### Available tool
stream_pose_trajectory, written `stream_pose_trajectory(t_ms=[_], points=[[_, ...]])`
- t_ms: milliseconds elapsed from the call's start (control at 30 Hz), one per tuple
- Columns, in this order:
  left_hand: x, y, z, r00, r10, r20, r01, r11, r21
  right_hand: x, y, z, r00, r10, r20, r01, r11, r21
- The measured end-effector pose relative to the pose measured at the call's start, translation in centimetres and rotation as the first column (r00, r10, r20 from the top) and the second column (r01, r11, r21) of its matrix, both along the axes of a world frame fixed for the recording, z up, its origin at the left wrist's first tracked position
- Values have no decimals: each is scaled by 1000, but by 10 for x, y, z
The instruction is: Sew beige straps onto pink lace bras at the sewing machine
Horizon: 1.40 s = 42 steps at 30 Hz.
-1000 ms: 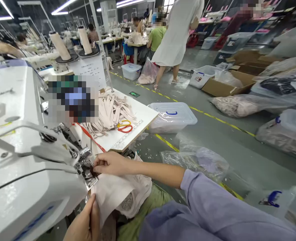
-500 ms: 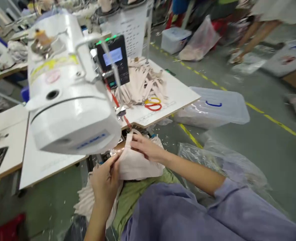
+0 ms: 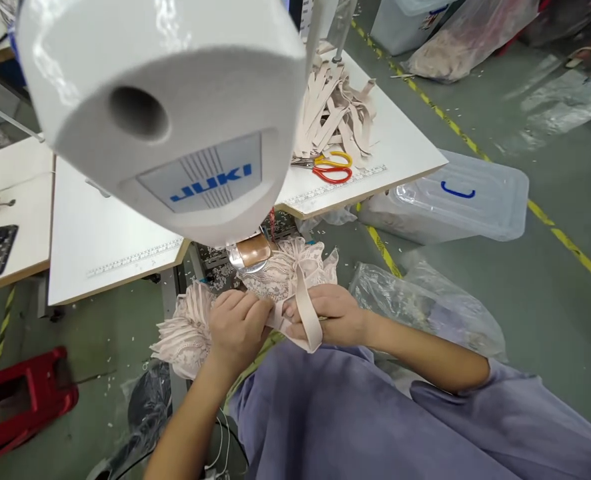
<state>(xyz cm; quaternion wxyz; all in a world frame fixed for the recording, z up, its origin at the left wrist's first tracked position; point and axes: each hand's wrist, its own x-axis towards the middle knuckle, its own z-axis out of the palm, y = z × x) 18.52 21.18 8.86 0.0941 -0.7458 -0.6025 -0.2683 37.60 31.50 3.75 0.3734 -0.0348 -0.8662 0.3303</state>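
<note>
Above my lap, both hands grip a pale pink lace garment [image 3: 273,279] with a looped strap [image 3: 309,313]. My left hand [image 3: 240,327] is closed on the band at the left, thumb pressed against the fist. My right hand [image 3: 333,315] has its fingers curled round the fabric behind the strap loop, and its fingertips are partly covered. Ruffled lace spreads beyond the hands, close to the sewing machine's metal and copper-coloured arm end [image 3: 253,252]. More gathered pale pink lace pieces [image 3: 188,333] hang left of my left hand.
A white JUKI sewing machine head [image 3: 175,100] looms over the worktable [image 3: 115,227]. Fabric strips [image 3: 333,113] and red-and-yellow-handled scissors [image 3: 333,167] lie on its right side. A lidded plastic box [image 3: 490,193] and plastic bag [image 3: 425,313] are on the floor; a red stool [image 3: 30,400] stands left.
The view has moved nearer the machine head. My hands have turned the garment, so the strap now loops in front of my right hand, and my left hand has closed into a fist.
</note>
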Motion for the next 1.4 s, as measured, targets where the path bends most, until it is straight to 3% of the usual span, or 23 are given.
stream_pose_trajectory(t_ms=[233, 300, 367, 433, 500, 567, 600, 667, 700, 733, 800, 833, 867, 900, 933, 967, 1000, 1033, 1100, 1167, 1200, 1300, 1400], points=[[-2, -4, -4, 1000, 6, 10, -6, 1000, 5, 0, 0, 10, 998, 23, -57, -23, 1000, 6], [0, -5, 1, 999, 19, 37, -17, 997, -78, 5, 14, 10, 994, 110, -18, -110, 994, -21], [6, -9, 12, 987, -13, 162, 55, 964, -260, 14, 36, 2, 976, 152, 158, -141, 987, -84], [12, -19, 25, 926, -60, 374, 232, 871, -434, 29, 60, -15, 881, 145, 451, -82, 984, -157], [10, -34, 35, 832, -12, 555, 348, 791, -504, 48, 82, -34, 668, 192, 719, -25, 971, -237], [-8, -51, 35, 738, 221, 638, 245, 793, -558, 70, 97, -46, 454, 270, 849, 8, 952, -307], [-23, -58, 31, 656, 407, 636, 97, 790, -606, 80, 103, -48, 388, 291, 875, 30, 945, -327], [-59, -61, 20, 436, 708, 555, -104, 652, -751, 95, 112, -39, 356, 284, 891, 74, 941, -329], [-76, -56, 14, 354, 788, 504, -197, 589, -783, 99, 114, -30, 381, 298, 875, 76, 933, -351], [-90, -49, 8, 340, 841, 420, -292, 519, -804, 100, 115, -19, 420, 333, 844, 62, 917, -393], [-99, -26, 1, 489, 858, 158, -493, 422, -761, 91, 111, 6, 521, 432, 736, -3, 863, -505], [-92, -13, -2, 589, 808, 31, -570, 442, -692, 81, 107, 18, 572, 477, 668, -44, 831, -555], [-78, -1, -4, 637, 770, -21, -662, 534, -526, 69, 101, 27, 612, 511, 603, -83, 800, -594], [-58, 10, -7, 719, 695, 11, -619, 647, -444, 56, 95, 35, 640, 533, 554, -113, 778, -618], [-36, 18, -11, 817, 562, 128, -450, 761, -467, 43, 91, 40, 651, 557, 517, -140, 757, -638], [-13, 23, -15, 871, 389, 301, -191, 832, -521, 31, 88, 43, 648, 582, 490, -165, 736, -656], [8, 26, -19, 839, 279, 468, 52, 814, -579, 20, 90, 45, 640, 602, 478, -180, 722, -668], [25, 26, -23, 774, 264, 576, 236, 723, -649, 12, 97, 46, 634, 605, 482, -176, 720, -672], [44, 23, -30, 674, 327, 662, 392, 602, -696, 3, 126, 46, 673, 508, 537, -67, 765, -640], [47, 19, -34, 617, 369, 695, 467, 540, -700, -4, 172, 47, 744, 225, 628, 200, 823, -532], [46, 18, -36, 598, 367, 712, 495, 530, -689, -8, 198, 49, 746, 36, 664, 363, 815, -452], [44, 19, -36, 558, 379, 738, 510, 545, -666, -26, 270, 55, 603, -408, 686, 718, 653, -242], [44, 22, -35, 537, 428, 726, 449, 583, -677, -47, 314, 57, 464, -548, 696, 841, 518, -152]])
